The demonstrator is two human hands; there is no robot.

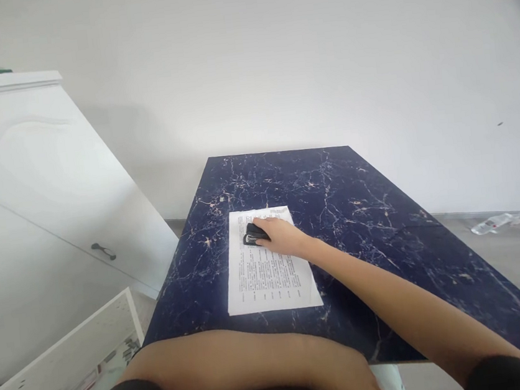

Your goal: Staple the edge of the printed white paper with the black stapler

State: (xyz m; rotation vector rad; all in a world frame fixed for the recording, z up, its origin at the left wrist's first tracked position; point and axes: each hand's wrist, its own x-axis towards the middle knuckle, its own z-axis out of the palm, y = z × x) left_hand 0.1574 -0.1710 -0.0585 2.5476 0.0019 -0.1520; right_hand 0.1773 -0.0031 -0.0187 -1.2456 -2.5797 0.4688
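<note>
My right hand (279, 235) reaches out over a dark blue marbled table (361, 221) and is closed round a small black stapler (252, 234). The stapler rests on the upper left part of a white printed sheet of paper (269, 275) lying flat on the table. My left forearm lies across the table's near edge, and my left hand (356, 381) sits at the bottom of the view below the edge; its fingers are cut off, so I cannot tell how they are held.
A white cabinet (30, 202) with a dark handle (103, 250) stands at the left. Below it a white box (74, 379) holds scattered small packets. A white wall is behind the table. A crumpled plastic bottle (498, 222) lies on the grey floor at the right.
</note>
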